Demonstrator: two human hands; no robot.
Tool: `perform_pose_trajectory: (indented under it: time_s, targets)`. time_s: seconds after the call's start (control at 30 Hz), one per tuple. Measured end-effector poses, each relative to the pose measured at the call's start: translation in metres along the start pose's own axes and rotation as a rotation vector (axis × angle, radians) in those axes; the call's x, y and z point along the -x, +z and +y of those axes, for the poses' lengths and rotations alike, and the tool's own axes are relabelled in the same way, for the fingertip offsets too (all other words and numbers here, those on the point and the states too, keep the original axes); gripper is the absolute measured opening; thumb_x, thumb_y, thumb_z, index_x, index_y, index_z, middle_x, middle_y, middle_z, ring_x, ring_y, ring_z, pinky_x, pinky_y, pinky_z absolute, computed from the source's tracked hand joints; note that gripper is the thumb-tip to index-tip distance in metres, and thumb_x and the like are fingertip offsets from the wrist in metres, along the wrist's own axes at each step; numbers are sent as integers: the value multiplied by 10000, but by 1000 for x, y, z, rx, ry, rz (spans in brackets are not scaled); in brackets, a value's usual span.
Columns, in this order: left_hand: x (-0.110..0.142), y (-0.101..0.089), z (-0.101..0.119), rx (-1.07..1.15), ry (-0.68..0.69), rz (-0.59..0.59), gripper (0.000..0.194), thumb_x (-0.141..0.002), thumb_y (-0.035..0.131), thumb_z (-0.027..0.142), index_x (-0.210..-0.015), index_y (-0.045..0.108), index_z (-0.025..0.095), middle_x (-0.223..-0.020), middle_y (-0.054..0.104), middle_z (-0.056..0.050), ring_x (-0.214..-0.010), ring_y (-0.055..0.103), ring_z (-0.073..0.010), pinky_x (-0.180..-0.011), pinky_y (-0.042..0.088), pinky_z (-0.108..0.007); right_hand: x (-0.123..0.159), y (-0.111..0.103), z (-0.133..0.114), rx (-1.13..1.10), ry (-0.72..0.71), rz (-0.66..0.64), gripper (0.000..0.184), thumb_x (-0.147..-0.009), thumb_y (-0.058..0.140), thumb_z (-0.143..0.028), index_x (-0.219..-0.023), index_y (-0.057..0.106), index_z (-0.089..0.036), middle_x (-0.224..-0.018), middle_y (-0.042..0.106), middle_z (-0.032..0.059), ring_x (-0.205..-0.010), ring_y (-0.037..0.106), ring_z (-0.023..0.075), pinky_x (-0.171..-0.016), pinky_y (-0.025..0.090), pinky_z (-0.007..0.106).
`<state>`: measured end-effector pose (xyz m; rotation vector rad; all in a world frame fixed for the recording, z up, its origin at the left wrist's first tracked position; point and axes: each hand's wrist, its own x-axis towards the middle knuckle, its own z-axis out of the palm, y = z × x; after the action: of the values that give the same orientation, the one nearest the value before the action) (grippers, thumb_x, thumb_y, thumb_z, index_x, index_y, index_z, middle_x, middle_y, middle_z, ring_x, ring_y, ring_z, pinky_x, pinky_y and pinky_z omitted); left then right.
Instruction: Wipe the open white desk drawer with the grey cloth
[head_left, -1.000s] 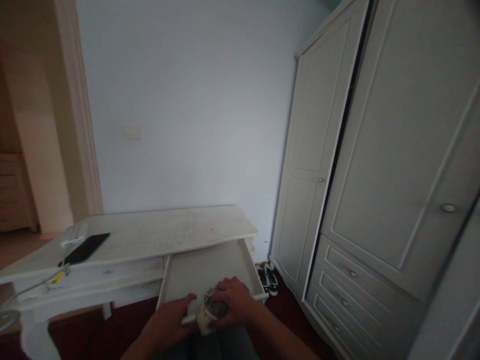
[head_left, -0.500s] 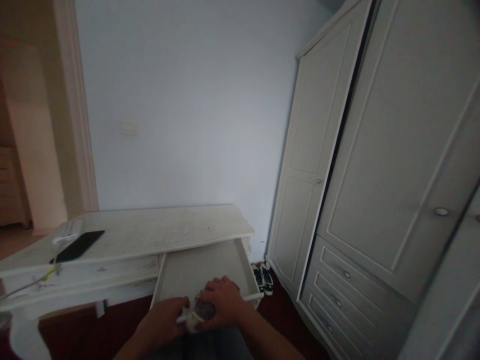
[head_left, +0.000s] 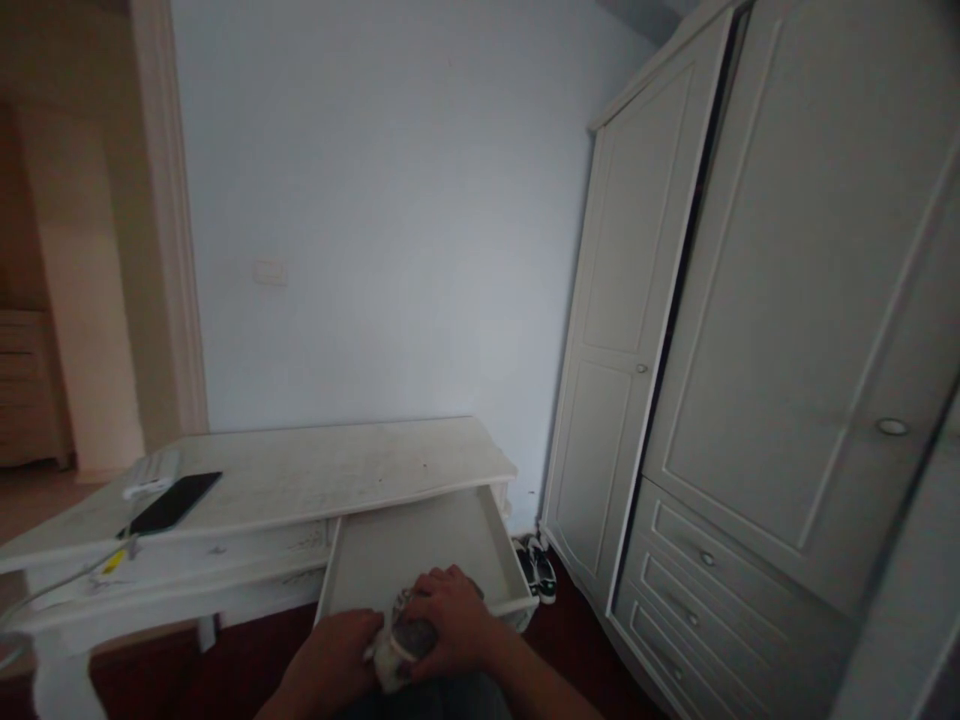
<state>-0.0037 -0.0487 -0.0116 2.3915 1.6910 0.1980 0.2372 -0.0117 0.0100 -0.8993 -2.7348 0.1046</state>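
At the bottom centre, low over the front of a pulled-out white drawer [head_left: 442,535], is a small grey-and-white cloth bundle [head_left: 415,637] that looks like rolled socks. My right hand [head_left: 454,615] is closed over its top and right side, fingers curled round it. My left hand [head_left: 346,645] presses against its left side with the thumb towards it; most of that hand's fingers are hidden. The drawer's inside shows a bare, pale bottom, and its front is partly covered by my hands and the bundle.
The drawer belongs to a white desk [head_left: 337,465]. On the desk's left lie a dark tablet [head_left: 172,502] and a white device with a cable [head_left: 154,470]. Black-and-white shoes [head_left: 536,568] stand on the dark red floor beside the desk. A grey wardrobe [head_left: 615,330] fills the right.
The view has shifted slightly, so the desk and drawer sit a little lower and further right. Both hands stay on the cloth bundle, with the left pressed closer against it.
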Motion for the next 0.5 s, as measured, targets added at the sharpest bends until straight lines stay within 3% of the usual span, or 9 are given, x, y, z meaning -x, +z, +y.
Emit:
perform_pose_trajectory:
  time_s: [0.17,0.3,0.4,0.5]
  targets:
    - [-2,7,-7,-24,3,18,375,-864,582,568,-1045,696,259,-1101,763,-83,-1065,697,-297,-903,473,-388,45,-32,44,-35,139,-68,588,-715,815,-679,-1155,731,-298,-1156,664,39,-1068,618,267,-923,416,378]
    - [-2,6,-7,-20,9,6,353,-859,593,537,-1045,699,257,-1103,759,-84,-1076,690,-299,-925,466,-402,64,-45,60,-50,221,-49,529,-726,821,-628,-1111,747,-273,-1127,659,39,-1045,623,252,-886,426,345]
    - [0,2,-3,-29,4,4,379,-865,581,546,-1058,706,245,-1107,759,-96,-1071,691,-306,-929,471,-414,50,-42,50,-20,230,-72,527,-719,813,-654,-1068,751,-264,-1065,667,30,-992,626,246,-874,426,352]
    - [2,-5,3,-38,-3,-12,402,-872,564,553,-1074,717,241,-1124,762,-99,-1085,693,-309,-929,479,-407,16,-26,27,-1,157,-90,534,-737,777,-696,-1064,737,-274,-1037,668,22,-979,629,247,-873,429,369]
